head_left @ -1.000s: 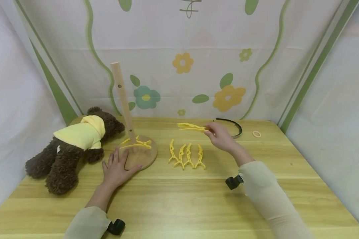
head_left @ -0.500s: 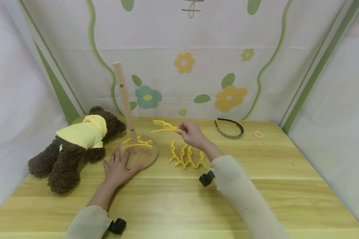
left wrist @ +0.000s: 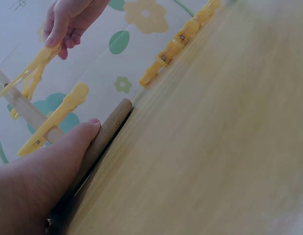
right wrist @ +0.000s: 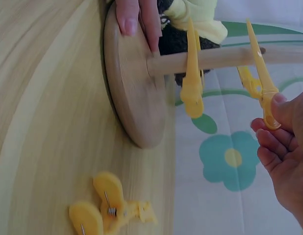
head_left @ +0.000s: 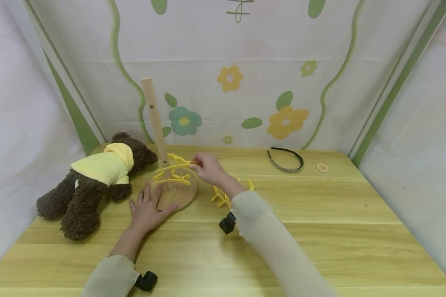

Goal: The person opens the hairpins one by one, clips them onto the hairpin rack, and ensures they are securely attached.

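My right hand (head_left: 209,169) pinches the handle end of a yellow alligator hair clip (right wrist: 265,95). The clip's jaws are spread at the wooden post (head_left: 154,113), one prong passing in front; whether it touches the wood I cannot tell. Lower down, another yellow hair clip (head_left: 178,180) sits across the post just above the round base (head_left: 182,198). My left hand (head_left: 146,210) rests on that base with fingers spread, its thumb lying along the edge in the left wrist view. Several more yellow clips (head_left: 220,196) lie on the table, partly hidden by my right forearm.
A brown teddy bear (head_left: 102,169) in a yellow hoodie lies left of the stand. At the back right of the wooden table (head_left: 319,239) are a black headband (head_left: 288,169) and a small beige ring (head_left: 321,168). A flowered curtain (head_left: 200,49) hangs behind.
My right hand has carried the hair clip leftwards from near the headband to the post, uncovering the headband. My left hand has stayed on the base.
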Demonstrator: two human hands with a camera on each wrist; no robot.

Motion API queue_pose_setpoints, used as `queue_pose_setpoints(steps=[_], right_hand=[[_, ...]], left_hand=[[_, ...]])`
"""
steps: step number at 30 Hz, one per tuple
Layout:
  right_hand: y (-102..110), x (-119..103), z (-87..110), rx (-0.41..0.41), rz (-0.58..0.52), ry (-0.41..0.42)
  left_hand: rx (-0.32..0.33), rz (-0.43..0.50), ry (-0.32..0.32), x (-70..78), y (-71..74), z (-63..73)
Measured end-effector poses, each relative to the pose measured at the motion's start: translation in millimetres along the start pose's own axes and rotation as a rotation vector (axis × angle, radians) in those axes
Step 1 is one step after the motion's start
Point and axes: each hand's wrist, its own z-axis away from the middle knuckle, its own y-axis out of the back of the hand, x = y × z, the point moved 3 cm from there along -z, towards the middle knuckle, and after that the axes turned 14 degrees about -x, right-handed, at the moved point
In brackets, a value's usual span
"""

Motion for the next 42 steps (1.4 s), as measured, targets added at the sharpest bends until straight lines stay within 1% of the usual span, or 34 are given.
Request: queue_pose_setpoints(steps=[4,12,18,23,31,37,42], right_hand=[[-7,-6,-8.7,-0.011,-0.007,-0.001],[-13,-10,-14.5,-0.031,-0.044,-0.037],[-15,-12,-15.5,-0.05,-0.063,-0.038],[-16,-13,-14.2,-0.075,-0.081,-0.069],[-18,-10,-10.8,-0.084,-0.108,-0.117],[-17,-7,-8.6,-0.057,-0.09,-0.104],[-10,-7,-2.2,-0.004,-0.135,-0.084]], left_hand=[[0.001,-0.004,-0.001,0.1,-0.7,-0.9],[0.008,-0.013,0.001,-0.9,-1.4,-1.5],[-0.002,-0.021,0.002,-0.4,-2.0,-1.4],[0.003,-0.018,0.0,-0.2,-0.7,-0.6],[-0.009,-0.014,0.0,1.6,0.4,1.0],[-0.004,-0.012,-0.003,2.6,1.0,1.9],[-0.003,-0.011,-0.003,2.3,0.6,1.4]])
